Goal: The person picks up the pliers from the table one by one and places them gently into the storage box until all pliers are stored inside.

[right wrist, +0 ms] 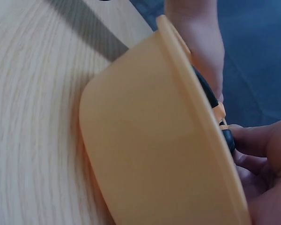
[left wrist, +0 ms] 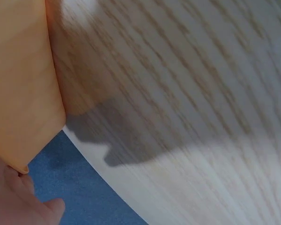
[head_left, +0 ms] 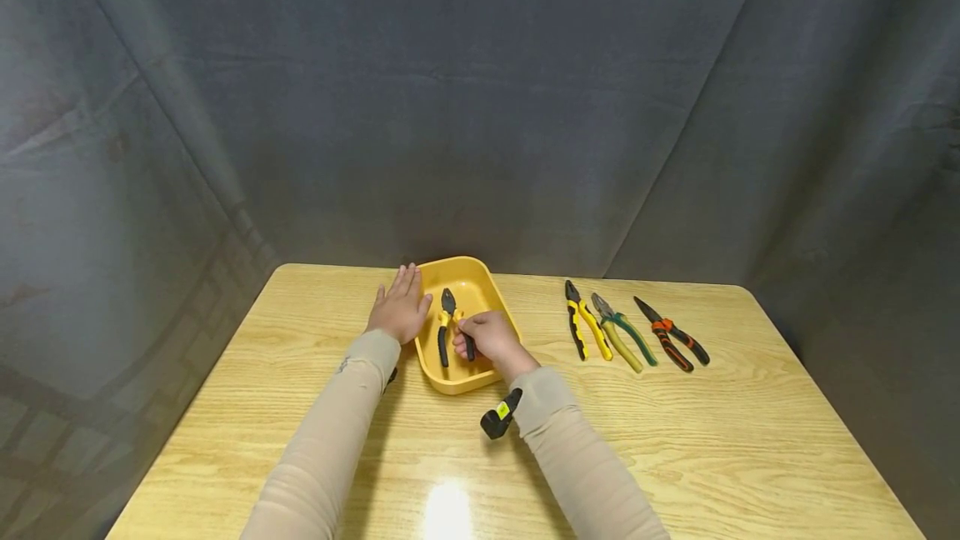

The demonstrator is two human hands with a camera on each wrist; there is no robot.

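A yellow plastic tray (head_left: pixel 480 273) sits on the wooden table (head_left: pixel 675 440). Inside it lie black-and-yellow pliers (head_left: pixel 447 325). My right hand (head_left: pixel 487 337) reaches into the tray and its fingers curl round one black handle of the pliers. My left hand (head_left: pixel 401 308) lies flat with straight fingers against the tray's left rim. In the right wrist view the tray's outer wall (right wrist: pixel 150 154) fills the frame, with the pliers' handle (right wrist: pixel 210 101) and my fingers (right wrist: pixel 260 140) at its rim. The left wrist view shows the tray wall (left wrist: pixel 18 84) and table.
Three more pliers lie in a row to the right of the tray: a yellow-and-black pair (head_left: pixel 583 327), a green pair (head_left: pixel 622 340) and an orange-and-black pair (head_left: pixel 672 333). A grey cloth backdrop (head_left: pixel 480 107) hangs behind the table.
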